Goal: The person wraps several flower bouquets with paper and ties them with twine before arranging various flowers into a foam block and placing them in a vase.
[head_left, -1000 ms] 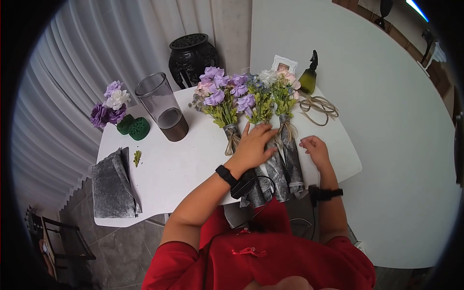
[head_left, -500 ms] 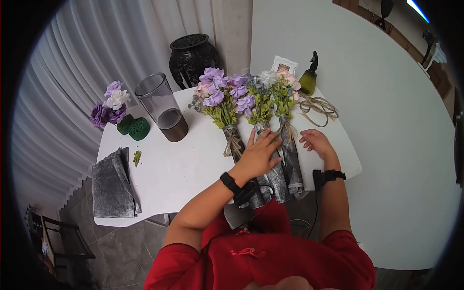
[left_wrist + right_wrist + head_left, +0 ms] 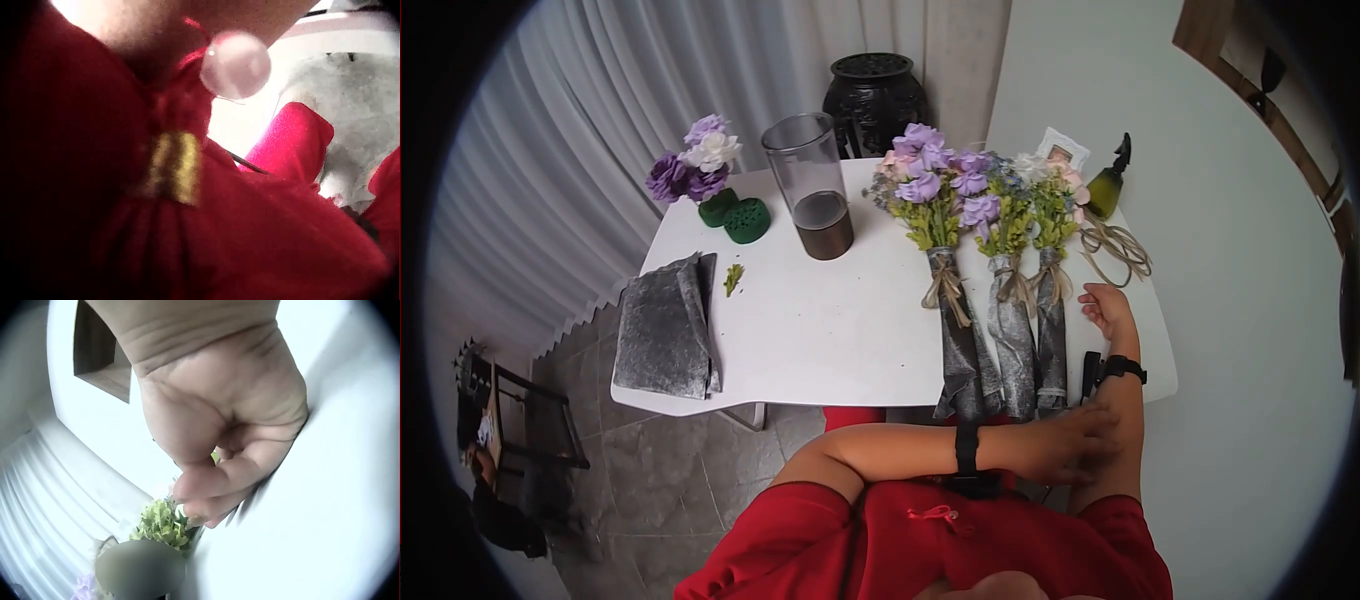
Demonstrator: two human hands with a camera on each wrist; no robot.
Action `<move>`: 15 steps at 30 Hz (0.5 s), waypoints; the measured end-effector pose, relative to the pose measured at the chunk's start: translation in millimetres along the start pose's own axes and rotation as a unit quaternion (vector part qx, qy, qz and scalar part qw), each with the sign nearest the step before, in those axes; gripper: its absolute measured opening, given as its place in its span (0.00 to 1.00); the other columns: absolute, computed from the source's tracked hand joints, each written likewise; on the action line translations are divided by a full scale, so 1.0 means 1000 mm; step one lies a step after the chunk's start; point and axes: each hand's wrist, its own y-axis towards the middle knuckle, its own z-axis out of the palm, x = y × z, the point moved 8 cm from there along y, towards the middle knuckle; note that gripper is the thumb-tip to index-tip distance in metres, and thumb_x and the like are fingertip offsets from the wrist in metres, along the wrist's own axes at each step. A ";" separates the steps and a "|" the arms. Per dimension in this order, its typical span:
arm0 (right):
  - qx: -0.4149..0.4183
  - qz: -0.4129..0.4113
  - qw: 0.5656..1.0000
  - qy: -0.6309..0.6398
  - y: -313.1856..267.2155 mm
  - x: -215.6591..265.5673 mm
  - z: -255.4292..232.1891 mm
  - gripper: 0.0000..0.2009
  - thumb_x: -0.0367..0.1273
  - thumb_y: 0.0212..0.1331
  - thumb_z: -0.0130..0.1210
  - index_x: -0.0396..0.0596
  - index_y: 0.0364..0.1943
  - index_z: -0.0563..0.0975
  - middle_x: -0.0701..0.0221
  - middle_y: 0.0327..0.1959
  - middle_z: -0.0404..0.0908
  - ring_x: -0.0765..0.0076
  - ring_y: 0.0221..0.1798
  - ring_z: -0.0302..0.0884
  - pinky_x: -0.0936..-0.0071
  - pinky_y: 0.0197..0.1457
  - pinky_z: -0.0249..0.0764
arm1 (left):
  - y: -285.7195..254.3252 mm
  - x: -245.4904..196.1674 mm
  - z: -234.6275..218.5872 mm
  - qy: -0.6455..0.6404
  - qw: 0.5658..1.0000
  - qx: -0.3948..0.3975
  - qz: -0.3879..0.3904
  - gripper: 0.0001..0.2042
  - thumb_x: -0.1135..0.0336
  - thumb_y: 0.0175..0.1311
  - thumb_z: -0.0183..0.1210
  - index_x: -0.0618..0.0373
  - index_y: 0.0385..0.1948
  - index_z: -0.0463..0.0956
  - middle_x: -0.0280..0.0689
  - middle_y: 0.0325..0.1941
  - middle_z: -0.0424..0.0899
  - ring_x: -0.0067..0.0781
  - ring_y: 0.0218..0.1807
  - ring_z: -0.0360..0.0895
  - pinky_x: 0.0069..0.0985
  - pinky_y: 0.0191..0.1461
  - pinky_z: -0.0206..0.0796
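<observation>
Three wrapped bouquets lie side by side on the white table (image 3: 840, 340), each tied with a twine bow. The left bouquet (image 3: 920, 188) has purple and pink flowers; the middle bouquet (image 3: 1012, 345) and right bouquet (image 3: 1051, 345) sit close together in grey wrapping. My left hand (image 3: 1065, 442), blurred, reaches across my body and overlaps the right forearm, fingers spread. It holds nothing visible; the left wrist view shows mainly the red shirt (image 3: 250, 231). My right hand (image 3: 1108, 310) rests on the table beside the right bouquet, fingers loosely curled around nothing.
A coil of twine (image 3: 1135, 258), a green spray bottle (image 3: 1105, 195) and a white picture frame (image 3: 1067, 148) are at the back right. Leftward stand a glass vase (image 3: 822, 238) and green foam (image 3: 747, 222) near purple and white flowers (image 3: 710, 152). Folded grey wrapping (image 3: 662, 330) lies front left.
My left hand has come off the middle bouquet and swung down and right to the right forearm. The right hand remains beside the right bouquet. The head view has shifted.
</observation>
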 end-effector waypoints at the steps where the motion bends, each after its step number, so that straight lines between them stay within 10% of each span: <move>1: 0.008 0.000 1.000 -0.002 0.000 0.001 0.003 0.11 0.34 0.60 0.55 0.44 0.43 0.75 0.68 0.29 0.81 0.78 0.21 0.75 0.85 0.21 0.71 | -0.003 -0.002 -0.005 0.004 1.000 -0.004 -0.005 0.28 0.64 0.58 0.61 0.53 0.62 0.66 0.51 0.71 0.53 0.57 0.74 0.45 0.42 0.74 0.46; 4: -0.027 0.003 1.000 -0.011 0.002 0.000 0.000 0.11 0.34 0.60 0.55 0.44 0.43 0.75 0.68 0.28 0.81 0.79 0.19 0.74 0.85 0.19 0.70 | -0.014 -0.012 -0.012 -0.026 0.999 0.035 -0.006 0.28 0.64 0.58 0.61 0.52 0.62 0.65 0.52 0.72 0.51 0.56 0.74 0.46 0.41 0.75 0.45; 9: -0.029 -0.009 0.999 -0.025 0.002 0.000 0.001 0.11 0.35 0.61 0.54 0.44 0.43 0.75 0.69 0.27 0.80 0.80 0.18 0.73 0.85 0.18 0.68 | -0.037 -0.025 -0.054 -0.221 0.962 0.152 -0.057 0.16 0.66 0.54 0.65 0.57 0.44 0.79 0.44 0.46 0.80 0.43 0.51 0.77 0.33 0.53 0.70; 10: -0.036 -0.010 0.999 -0.032 0.001 0.001 0.000 0.11 0.35 0.61 0.54 0.44 0.43 0.75 0.69 0.27 0.80 0.80 0.18 0.73 0.85 0.18 0.68 | -0.042 -0.029 -0.087 -0.169 0.984 0.042 -0.031 0.08 0.66 0.54 0.66 0.59 0.32 0.81 0.38 0.32 0.83 0.38 0.39 0.81 0.30 0.42 0.72; 15: -0.049 -0.017 0.997 -0.052 0.004 -0.004 -0.001 0.10 0.36 0.61 0.54 0.48 0.42 0.76 0.75 0.25 0.79 0.84 0.17 0.70 0.88 0.15 0.64 | -0.141 0.021 -0.213 -0.105 0.929 -0.316 -0.158 0.07 0.71 0.62 0.61 0.59 0.40 0.78 0.34 0.39 0.81 0.23 0.41 0.80 0.23 0.46 0.71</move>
